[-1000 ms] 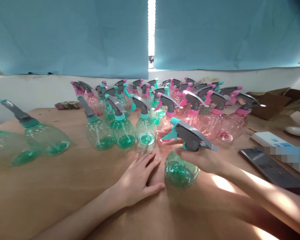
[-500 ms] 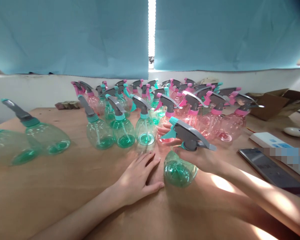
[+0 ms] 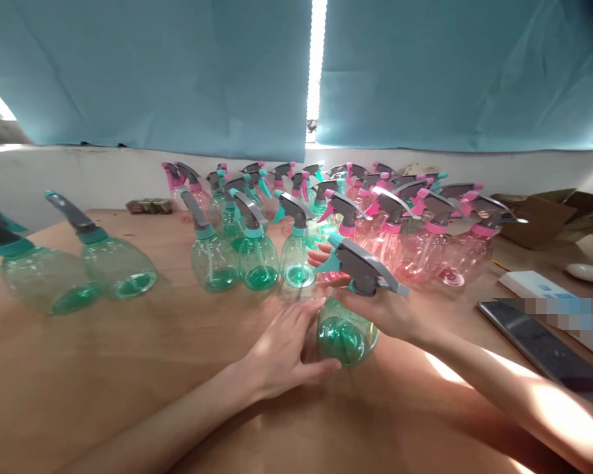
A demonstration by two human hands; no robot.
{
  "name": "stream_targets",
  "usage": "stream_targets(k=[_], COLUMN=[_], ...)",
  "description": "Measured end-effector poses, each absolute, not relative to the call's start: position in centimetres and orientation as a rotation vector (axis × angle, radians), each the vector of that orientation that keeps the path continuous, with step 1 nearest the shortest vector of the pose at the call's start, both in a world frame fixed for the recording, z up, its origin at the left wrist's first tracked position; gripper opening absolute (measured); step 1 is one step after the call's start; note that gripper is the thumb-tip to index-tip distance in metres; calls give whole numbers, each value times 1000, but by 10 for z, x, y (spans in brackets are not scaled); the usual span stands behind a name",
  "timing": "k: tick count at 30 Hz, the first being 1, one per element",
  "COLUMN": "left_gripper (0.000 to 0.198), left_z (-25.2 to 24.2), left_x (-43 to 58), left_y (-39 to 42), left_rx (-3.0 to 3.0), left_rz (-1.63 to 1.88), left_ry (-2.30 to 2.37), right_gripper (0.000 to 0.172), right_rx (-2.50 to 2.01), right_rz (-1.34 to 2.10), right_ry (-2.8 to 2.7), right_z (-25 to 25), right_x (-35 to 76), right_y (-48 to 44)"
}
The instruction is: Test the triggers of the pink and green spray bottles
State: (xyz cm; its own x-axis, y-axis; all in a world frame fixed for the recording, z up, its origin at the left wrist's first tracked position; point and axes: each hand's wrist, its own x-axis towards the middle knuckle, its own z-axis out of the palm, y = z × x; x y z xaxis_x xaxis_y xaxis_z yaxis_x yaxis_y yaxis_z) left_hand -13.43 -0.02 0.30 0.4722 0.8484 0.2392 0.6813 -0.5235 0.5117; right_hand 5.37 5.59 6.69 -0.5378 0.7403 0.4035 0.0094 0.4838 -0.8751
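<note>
A green spray bottle (image 3: pixel 348 336) with a grey and teal trigger head stands slightly tilted before me. My right hand (image 3: pixel 390 313) grips it around the neck from behind; its fingers show to the left, partly hidden by the head. At the bottle's left side is my left hand (image 3: pixel 281 355), thumb and fingers apart, the thumb tip close to the base. Whether it touches the bottle I cannot tell. Just beyond the hands stand another green spray bottle (image 3: pixel 299 260) and a pink spray bottle (image 3: pixel 385 237).
Several pink and green spray bottles crowd the back of the wooden table (image 3: pixel 128 375). Two green ones lean at left, one being a tilted spray bottle (image 3: pixel 118 263). At right lie a phone (image 3: pixel 538 342), a white box (image 3: pixel 528 286), a white mouse (image 3: pixel 590 272) and an open carton (image 3: pixel 548 220).
My left hand has moved right, up to the bottle's side. The bottle in my right hand has shifted slightly left. The view has turned a little left.
</note>
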Motion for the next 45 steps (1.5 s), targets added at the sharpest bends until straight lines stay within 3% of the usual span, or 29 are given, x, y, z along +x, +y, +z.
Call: stream_targets(k=[7, 14, 19, 25, 29, 33, 41, 45], left_gripper=[77, 66, 63, 55, 56, 59, 62, 62], left_z=[7, 23, 28, 36, 38, 46, 61, 70], left_x=[-147, -180, -218, -268, -303, -327, -343, -340], left_y=[-26, -59, -76, -87, -75, -53, -19, -11], left_rx=[2007, 1949, 2025, 2044, 1958, 1996, 2076, 2144], left_rz=[976, 1200, 1164, 1192, 1250, 966, 768, 652], left_ry=[1377, 1753, 2017, 2143, 2369, 2541, 2597, 2641], right_gripper=[51, 41, 35, 65, 36, 19, 49, 50], right_rx=[-572, -475, -387, -313, -526, -659, -947, -1038], right_rz=[1142, 1016, 1011, 769, 588, 264, 121, 129], right_ry=[-1894, -1956, -2007, -2333, -2258, -2161, -2275, -2364], right_z=[64, 56, 64, 87, 102, 116, 121, 121], right_x=[5, -71, -113, -113, -104, -105, -131, -144], right_y=[46, 31, 22, 33, 48, 66, 96, 100])
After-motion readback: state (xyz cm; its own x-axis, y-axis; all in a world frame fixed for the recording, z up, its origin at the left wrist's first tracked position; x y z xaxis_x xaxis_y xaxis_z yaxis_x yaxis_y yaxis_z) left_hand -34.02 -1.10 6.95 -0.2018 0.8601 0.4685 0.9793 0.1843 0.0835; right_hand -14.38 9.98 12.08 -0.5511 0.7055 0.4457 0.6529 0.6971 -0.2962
